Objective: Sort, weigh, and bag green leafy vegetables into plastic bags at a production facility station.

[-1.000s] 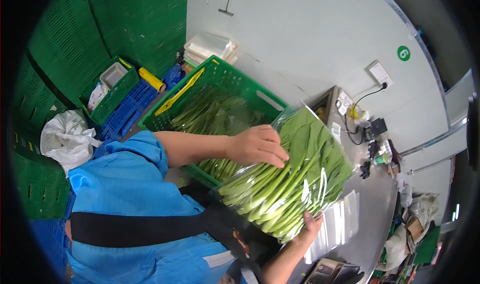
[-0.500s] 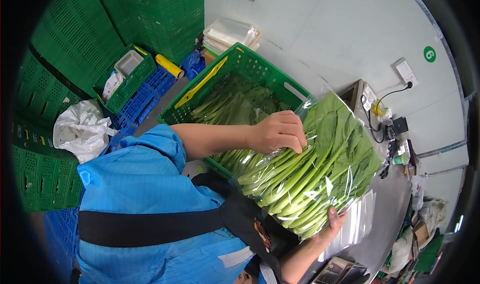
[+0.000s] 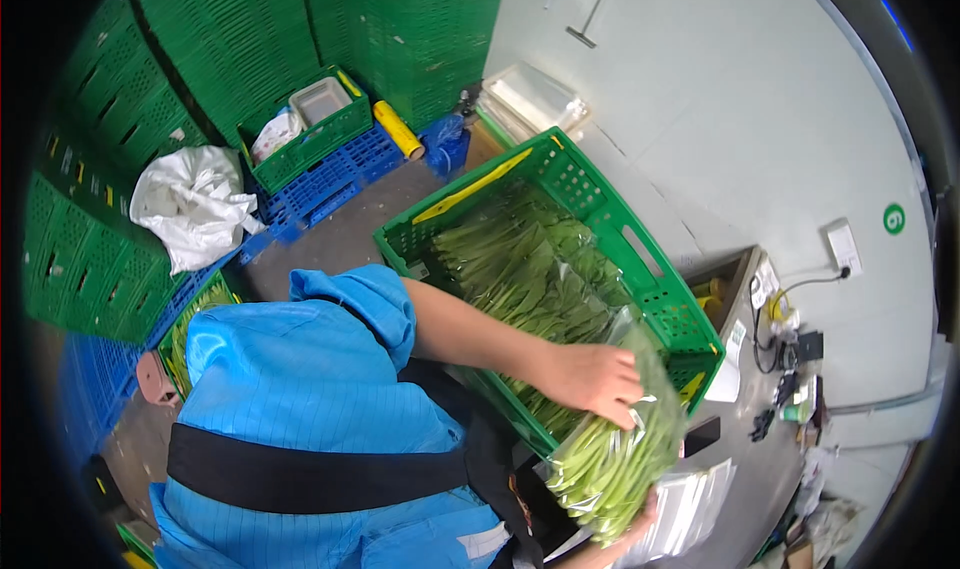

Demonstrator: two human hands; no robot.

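A clear plastic bag of leafy greens [image 3: 615, 469] with pale green stalks is between my two hands, over the near right corner of a green crate [image 3: 690, 314]. My left hand [image 3: 597, 379] reaches across the crate, its fingers curled closed on the bag's upper part. From below, my right hand [image 3: 645, 521] holds the bag near the stalk ends; the bag hides most of its fingers. Inside the crate lie several more bagged bunches of greens [image 3: 530, 269], stalks toward the left and leaves toward the right.
Flat clear plastic bags [image 3: 690, 514] lie on the metal table [image 3: 755, 469]. Beyond the crate stand stacked clear trays [image 3: 535, 99] by the white wall. Stacked green crates [image 3: 410, 29], blue pallets [image 3: 340, 174], a yellow roll [image 3: 398, 131] and a white sack [image 3: 195, 204] are at left.
The bag has moved down to the crate's near right corner and turned more upright, both hands still on it. My view has shifted, showing more of the crate's contents.
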